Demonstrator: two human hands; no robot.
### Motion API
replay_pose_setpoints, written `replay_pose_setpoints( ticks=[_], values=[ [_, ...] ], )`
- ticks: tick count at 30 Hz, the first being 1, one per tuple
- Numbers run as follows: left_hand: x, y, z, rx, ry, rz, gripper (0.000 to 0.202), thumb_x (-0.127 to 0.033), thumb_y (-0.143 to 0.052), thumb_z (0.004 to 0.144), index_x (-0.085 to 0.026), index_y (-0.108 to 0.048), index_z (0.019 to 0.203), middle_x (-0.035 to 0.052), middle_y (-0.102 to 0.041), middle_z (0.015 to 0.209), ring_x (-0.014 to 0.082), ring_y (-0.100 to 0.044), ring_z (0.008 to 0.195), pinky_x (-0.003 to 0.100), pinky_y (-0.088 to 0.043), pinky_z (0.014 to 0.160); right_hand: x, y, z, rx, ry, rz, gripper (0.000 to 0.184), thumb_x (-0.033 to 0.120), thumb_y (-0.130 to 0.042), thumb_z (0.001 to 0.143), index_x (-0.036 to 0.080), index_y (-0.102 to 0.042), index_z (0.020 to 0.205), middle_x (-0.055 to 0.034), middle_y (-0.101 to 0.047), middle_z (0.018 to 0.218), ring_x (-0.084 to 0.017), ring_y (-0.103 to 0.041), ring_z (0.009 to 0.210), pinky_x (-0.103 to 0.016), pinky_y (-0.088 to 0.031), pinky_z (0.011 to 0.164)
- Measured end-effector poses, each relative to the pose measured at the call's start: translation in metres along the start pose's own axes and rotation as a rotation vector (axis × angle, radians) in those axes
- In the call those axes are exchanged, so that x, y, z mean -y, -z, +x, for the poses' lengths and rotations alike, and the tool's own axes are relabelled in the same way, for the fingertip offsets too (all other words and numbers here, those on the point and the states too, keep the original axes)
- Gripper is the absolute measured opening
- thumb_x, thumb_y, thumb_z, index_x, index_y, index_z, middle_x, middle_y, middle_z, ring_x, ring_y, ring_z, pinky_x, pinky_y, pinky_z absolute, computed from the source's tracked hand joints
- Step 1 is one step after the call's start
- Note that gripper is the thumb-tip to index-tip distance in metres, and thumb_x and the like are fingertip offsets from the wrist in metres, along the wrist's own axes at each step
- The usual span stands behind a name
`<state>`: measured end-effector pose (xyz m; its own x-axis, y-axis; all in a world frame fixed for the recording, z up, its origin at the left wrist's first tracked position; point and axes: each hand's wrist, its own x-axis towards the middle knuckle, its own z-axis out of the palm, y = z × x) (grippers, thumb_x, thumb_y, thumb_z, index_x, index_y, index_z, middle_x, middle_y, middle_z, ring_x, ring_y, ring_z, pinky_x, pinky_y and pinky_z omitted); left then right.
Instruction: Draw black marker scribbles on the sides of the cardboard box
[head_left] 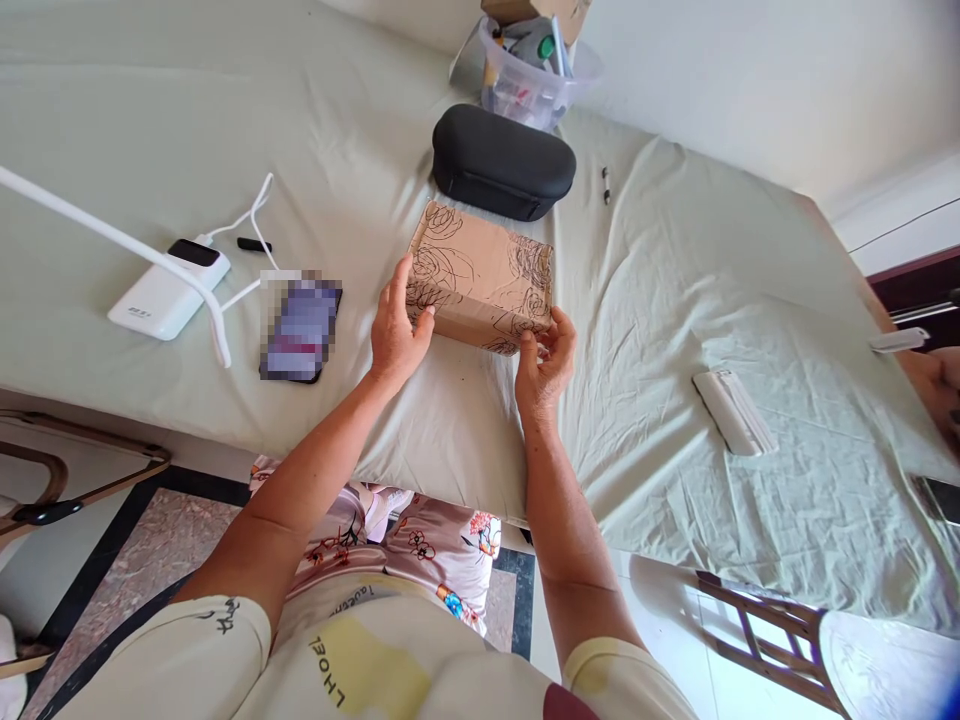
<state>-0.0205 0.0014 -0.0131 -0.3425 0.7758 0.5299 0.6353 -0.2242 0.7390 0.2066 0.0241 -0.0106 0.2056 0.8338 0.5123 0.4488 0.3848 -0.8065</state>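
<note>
A brown cardboard box (480, 265) with dark scribbled swirls on its top and front lies between my two hands on the cloth-covered table. My left hand (399, 325) grips its left end, thumb on the front and fingers along the side. At the right front corner, my right hand (547, 365) holds the box with thumb and bent fingers. Just behind the box is a black zipped hard case (502, 162). To the left of my left hand lies a phone (301, 330), its screen blurred out.
A white power bank (169, 290) with a cable sits at left, beneath a white curved bar (112, 230). A clear plastic tub (525, 85) of odds and ends stands at the back. A pen (606, 186) and a white packet (733, 412) lie to the right.
</note>
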Motion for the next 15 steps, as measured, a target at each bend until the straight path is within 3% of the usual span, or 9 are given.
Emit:
replay_pose_setpoints(
  ticks=[3,6,11,15],
  values=[
    [0.005,-0.006,-0.003,-0.005,0.01,-0.021,0.075,-0.047,-0.058,0.102,-0.025,-0.026,0.167,0.0121,-0.039,0.175,0.0276,-0.037,0.164,0.043,-0.031,0.136,-0.003,-0.002,-0.001,-0.004,-0.012,0.017,0.05,0.046,-0.063,0.092,0.027,-0.057,0.138,-0.005,-0.07,0.111,-0.015,-0.067,0.09,-0.027,-0.054,0.073],
    [0.012,-0.01,-0.004,-0.008,0.07,-0.037,0.083,-0.044,-0.064,0.099,-0.024,-0.022,0.167,0.0148,-0.036,0.176,0.028,-0.037,0.164,0.044,-0.034,0.135,-0.007,-0.001,0.0,0.011,-0.025,0.014,0.051,0.05,-0.062,0.092,0.026,-0.056,0.136,-0.005,-0.069,0.11,-0.015,-0.066,0.089,-0.029,-0.054,0.074],
    [0.022,-0.012,-0.002,0.054,0.174,0.003,0.068,-0.033,-0.069,0.094,-0.016,-0.04,0.154,0.0222,-0.06,0.156,0.0299,-0.061,0.145,0.046,-0.05,0.123,-0.019,0.002,0.002,0.225,-0.087,-0.13,0.035,0.052,-0.066,0.088,0.023,-0.06,0.107,-0.0032,-0.066,0.097,-0.016,-0.061,0.078,-0.036,-0.055,0.075],
    [0.022,-0.01,-0.002,0.065,0.189,0.01,0.052,-0.035,-0.07,0.095,-0.016,-0.052,0.14,0.0192,-0.07,0.143,0.03,-0.069,0.133,0.045,-0.059,0.111,-0.028,0.002,0.002,0.253,-0.033,-0.185,0.028,0.04,-0.072,0.08,0.025,-0.055,0.096,-0.0003,-0.063,0.09,-0.016,-0.058,0.077,-0.038,-0.055,0.076]
  ],
)
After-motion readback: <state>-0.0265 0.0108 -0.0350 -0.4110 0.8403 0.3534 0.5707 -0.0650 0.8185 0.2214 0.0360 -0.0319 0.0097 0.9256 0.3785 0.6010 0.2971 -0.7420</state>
